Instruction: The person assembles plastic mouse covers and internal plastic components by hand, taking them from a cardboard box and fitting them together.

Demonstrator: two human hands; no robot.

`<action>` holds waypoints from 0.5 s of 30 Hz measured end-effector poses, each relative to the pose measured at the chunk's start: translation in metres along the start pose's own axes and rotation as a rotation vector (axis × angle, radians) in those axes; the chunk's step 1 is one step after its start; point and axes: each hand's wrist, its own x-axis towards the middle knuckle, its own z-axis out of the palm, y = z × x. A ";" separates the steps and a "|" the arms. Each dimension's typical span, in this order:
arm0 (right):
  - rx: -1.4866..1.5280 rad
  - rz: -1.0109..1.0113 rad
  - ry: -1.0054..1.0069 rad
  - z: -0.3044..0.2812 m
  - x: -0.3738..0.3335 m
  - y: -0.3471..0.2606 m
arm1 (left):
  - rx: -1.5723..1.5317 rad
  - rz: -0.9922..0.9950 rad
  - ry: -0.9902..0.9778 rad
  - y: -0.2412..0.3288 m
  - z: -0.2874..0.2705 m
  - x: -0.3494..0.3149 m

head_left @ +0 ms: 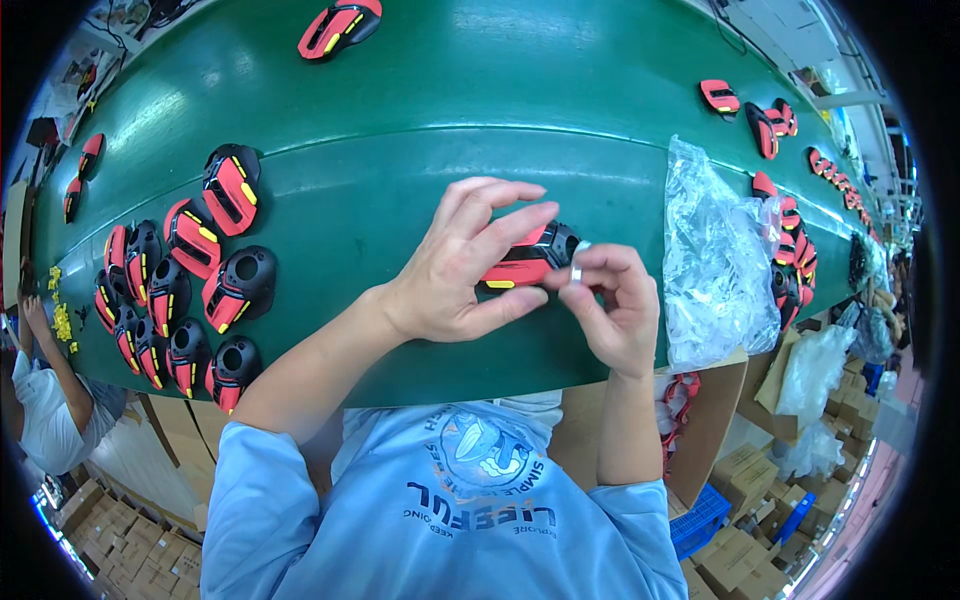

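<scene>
Left hand (452, 262): thumb and fingers spread wide around the shell (518, 270) on the table (450, 90), grip uncertain. The shell's long axis runs roughly left–right, black end beside the right hand (615, 312), which pinches a strip (577, 273).

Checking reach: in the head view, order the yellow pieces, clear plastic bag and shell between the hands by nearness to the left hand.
From the left hand:
1. Shell: between thumb and fingers.
2. Clear plastic bag: on the right.
3. Yellow pieces: far left.
</scene>
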 end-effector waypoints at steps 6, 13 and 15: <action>0.529 0.131 -0.356 -0.010 0.005 -0.013 | -0.189 -0.023 -0.228 0.003 -0.009 -0.001; 0.286 0.094 0.315 0.021 0.002 -0.020 | -0.311 -0.133 -0.025 0.016 0.002 -0.007; 0.061 -0.106 0.183 0.019 -0.014 -0.001 | -0.238 -0.072 0.064 0.018 0.001 -0.005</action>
